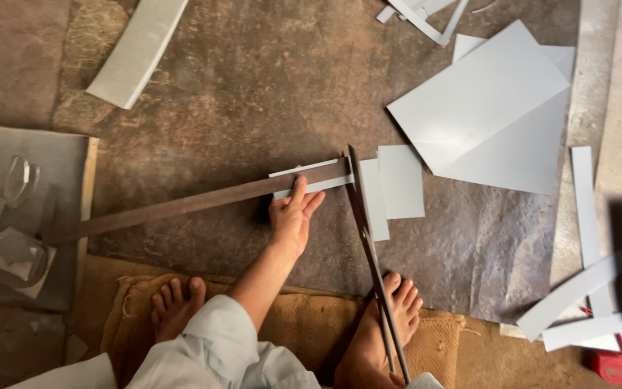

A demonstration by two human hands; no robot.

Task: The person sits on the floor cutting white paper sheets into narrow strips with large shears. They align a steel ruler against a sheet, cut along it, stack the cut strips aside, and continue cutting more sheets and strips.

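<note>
Feet [390,324] rest nearest, bare on a burlap mat [304,324], the right one steadying the long handles of a big pair of shears [368,238] that run up from the bottom edge. Beyond the mat, the left hand [293,216] lies flat on the floor, fingers pressed together, pinning a narrow grey strip [311,179] against a long dark metal bar [188,205]. The right hand is out of view. Just past the blades lie two cut grey pieces [397,184], touching. For a clean cut, I judge the strip should stay square against the bar, with fingertips well clear of the blade line. Farther off lie large grey sheets [491,115], offcut strips [584,209] at right and a wooden board [30,216] with scraps at left.
</note>
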